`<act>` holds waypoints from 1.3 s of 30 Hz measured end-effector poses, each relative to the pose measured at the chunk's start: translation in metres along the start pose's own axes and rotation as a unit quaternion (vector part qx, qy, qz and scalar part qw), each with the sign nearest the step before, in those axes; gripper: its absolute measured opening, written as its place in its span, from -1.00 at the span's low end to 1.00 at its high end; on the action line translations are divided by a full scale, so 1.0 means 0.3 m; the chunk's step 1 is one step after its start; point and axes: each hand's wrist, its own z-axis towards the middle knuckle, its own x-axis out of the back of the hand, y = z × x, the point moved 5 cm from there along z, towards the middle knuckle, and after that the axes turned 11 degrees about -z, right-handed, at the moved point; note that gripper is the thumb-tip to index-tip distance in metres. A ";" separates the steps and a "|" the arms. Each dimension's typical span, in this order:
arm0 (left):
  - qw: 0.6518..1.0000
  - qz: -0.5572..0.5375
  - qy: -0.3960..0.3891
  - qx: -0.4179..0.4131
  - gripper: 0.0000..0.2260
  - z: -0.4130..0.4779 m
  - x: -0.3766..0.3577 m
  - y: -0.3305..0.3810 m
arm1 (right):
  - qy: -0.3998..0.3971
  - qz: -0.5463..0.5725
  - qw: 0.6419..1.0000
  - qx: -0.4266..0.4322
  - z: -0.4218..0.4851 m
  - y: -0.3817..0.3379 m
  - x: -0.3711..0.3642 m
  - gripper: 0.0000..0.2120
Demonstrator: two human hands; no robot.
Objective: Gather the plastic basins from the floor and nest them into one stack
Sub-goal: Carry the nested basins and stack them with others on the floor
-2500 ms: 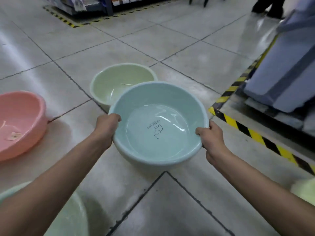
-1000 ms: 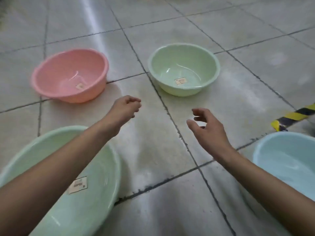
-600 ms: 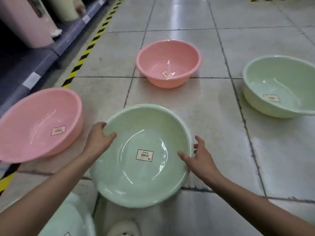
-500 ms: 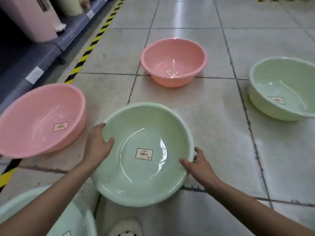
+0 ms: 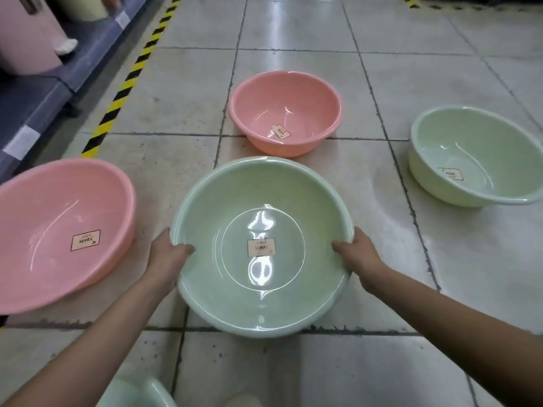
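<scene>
Item: large pale-green round plastic basin [image 5: 223, 201], just right of the large pink round plastic basin [image 5: 58, 207], at the tiled floor [image 5: 293, 371]. Our left hand [image 5: 169, 257] and right hand [image 5: 357, 254] grip opposite rim edges, thumbs hooked inside. We judge it light, slightly flexible and slippery; the rim holds best.

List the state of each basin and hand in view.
large green basin: empty, held at its rim by both hands
left hand: grips the rim
right hand: grips the rim
large pink basin: empty, on floor, unstacked
small pink basin: empty, on floor
pale green basin: empty, on floor
</scene>
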 end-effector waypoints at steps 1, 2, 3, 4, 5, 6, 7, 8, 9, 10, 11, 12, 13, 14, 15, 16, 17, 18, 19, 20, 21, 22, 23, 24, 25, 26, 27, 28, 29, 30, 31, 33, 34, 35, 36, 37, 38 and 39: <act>1.000 -0.005 -0.011 -0.009 -0.59 0.018 -0.031 0.048 | 0.014 0.000 1.000 0.009 0.018 -0.017 0.032 -0.63; 1.000 -0.006 -0.024 -0.018 -0.63 0.030 -0.067 0.099 | 0.026 0.000 1.000 0.018 0.029 -0.033 0.068 -0.63; 0.999 -0.008 -0.034 -0.025 -0.66 0.046 -0.107 0.143 | 0.037 0.000 0.999 0.026 0.045 -0.045 0.109 -0.63; 0.998 -0.014 -0.048 -0.033 -0.67 0.066 -0.158 0.182 | 0.050 0.001 0.998 0.035 0.062 -0.062 0.157 -0.63; 0.997 -0.030 -0.060 -0.035 -0.66 0.090 -0.214 0.216 | 0.070 0.010 0.997 0.043 0.082 -0.080 0.209 -0.62; 0.996 -0.053 -0.069 -0.033 -0.65 0.110 -0.275 0.248 | 0.093 0.024 0.994 0.048 0.102 -0.098 0.265 -0.63; 0.994 -0.075 -0.077 -0.030 -0.63 0.127 -0.344 0.279 | 0.119 0.047 0.990 0.053 0.122 -0.116 0.322 -0.66; 0.992 -0.093 -0.086 -0.027 -0.61 0.143 -0.420 0.309 | 0.146 0.078 0.985 0.052 0.147 -0.132 0.385 -0.70; 0.990 -0.110 -0.091 -0.023 -0.58 0.146 -0.499 0.341 | 0.170 0.116 0.978 0.048 0.174 -0.145 0.448 -0.72; 0.987 -0.124 -0.095 -0.024 -0.56 0.152 -0.582 0.372 | 0.184 0.155 0.970 0.040 0.201 -0.155 0.509 -0.72; 0.985 -0.138 -0.100 -0.031 -0.56 0.147 -0.665 0.407 | 0.191 0.189 0.963 0.032 0.229 -0.160 0.572 -0.71; 0.982 -0.150 -0.106 -0.040 -0.57 0.140 -0.750 0.442 | 0.193 0.216 0.957 0.026 0.254 -0.161 0.637 -0.70; 0.980 -0.159 -0.112 -0.048 -0.58 0.135 -0.833 0.476 | 0.196 0.235 0.952 0.017 0.283 -0.151 0.703 -0.68; 0.978 -0.165 -0.118 -0.054 -0.58 0.128 -0.916 0.509 | 0.199 0.250 0.948 0.008 0.308 -0.138 0.769 -0.66; 0.977 -0.163 -0.123 -0.055 -0.57 0.124 -0.996 0.544 | 0.203 0.259 0.944 -0.002 0.336 -0.119 0.835 -0.64; 0.977 -0.157 -0.132 -0.060 -0.58 0.121 -1.079 0.577 | 0.208 0.268 0.941 -0.009 0.365 -0.097 0.899 -0.61; 0.977 -0.149 -0.141 -0.063 -0.58 0.122 -1.165 0.609 | 0.208 0.274 0.939 -0.011 0.392 -0.081 0.960 -0.58; 0.976 -0.146 -0.151 -0.064 -0.59 0.122 -1.249 0.638 | 0.212 0.276 0.938 -0.011 0.423 -0.065 1.019 -0.55; 0.975 -0.144 -0.160 -0.059 -0.59 0.113 -1.335 0.667 | 0.219 0.275 0.936 -0.007 0.450 -0.051 1.076 -0.54; 0.974 -0.145 -0.166 -0.056 -0.59 0.108 -1.422 0.692 | 0.232 0.274 0.933 -0.004 0.478 -0.033 1.135 -0.54; 0.973 -0.146 -0.173 -0.053 -0.60 0.096 -1.509 0.716 | 0.248 0.274 0.929 -0.004 0.506 -0.012 1.195 -0.53; 0.971 -0.148 -0.181 -0.051 -0.62 0.083 -1.591 0.733 | 0.264 0.273 0.925 -0.003 0.536 0.010 1.253 -0.50; 0.970 -0.145 -0.191 -0.048 -0.64 0.068 -1.668 0.744 | 0.283 0.272 0.920 -0.004 0.564 0.034 1.308 -0.47; 0.966 -0.139 -0.211 -0.052 -0.67 0.052 -1.745 0.751 | 0.301 0.270 0.914 -0.004 0.594 0.061 1.363 -0.44; 0.962 -0.125 -0.235 -0.062 -0.69 0.032 -1.813 0.755 | 0.321 0.264 0.910 -0.008 0.627 0.092 1.414 -0.43; 0.956 -0.105 -0.262 -0.079 -0.70 0.015 -1.880 0.756 | 0.338 0.252 0.907 -0.018 0.652 0.124 1.458 -0.44; 0.950 -0.084 -0.285 -0.093 -0.69 0.000 -1.934 0.752 | 0.350 0.241 0.905 -0.031 0.676 0.157 1.493 -0.46; 0.946 -0.064 -0.301 -0.103 -0.66 -0.006 -1.981 0.742 | 0.356 0.234 0.904 -0.043 0.700 0.196 1.518 -0.48; 0.944 -0.045 -0.310 -0.105 -0.63 -0.006 -2.021 0.727 | 0.354 0.230 0.905 -0.054 0.722 0.232 1.532 -0.48; 0.943 -0.030 -0.314 -0.103 -0.61 -0.001 -2.056 0.709 | 0.349 0.228 0.907 -0.066 0.746 0.270 1.538 -0.49; 0.944 -0.016 -0.313 -0.099 -0.61 0.008 -2.083 0.688 | 0.344 0.227 0.908 -0.078 0.771 0.308 1.537 -0.49; 0.947 0.002 -0.307 -0.091 -0.61 0.025 -2.127 0.642 | 0.335 0.223 0.910 -0.105 0.813 0.380 1.520 -0.54; 0.948 0.005 -0.306 -0.089 -0.61 0.029 -2.142 0.621 | 0.326 0.220 0.912 -0.116 0.831 0.410 1.506 -0.57; 0.948 0.006 -0.305 -0.087 -0.61 0.030 -2.150 0.603 | 0.319 0.218 0.914 -0.124 0.848 0.439 1.492 -0.61; 0.948 0.008 -0.306 -0.086 -0.60 0.033 -2.156 0.586 | 0.312 0.219 0.916 -0.128 0.861 0.462 1.479 -0.63; 0.947 0.010 -0.309 -0.086 -0.59 0.036 -2.158 0.570 | 0.306 0.221 0.917 -0.129 0.873 0.483 1.468 -0.63; 0.946 0.016 -0.313 -0.087 -0.58 0.040 -2.155 0.553 | 0.300 0.225 0.918 -0.127 0.882 0.498 1.456 -0.61; 0.944 0.024 -0.317 -0.089 -0.59 0.043 -2.148 0.538 | 0.296 0.228 0.919 -0.126 0.890 0.511 1.442 -0.58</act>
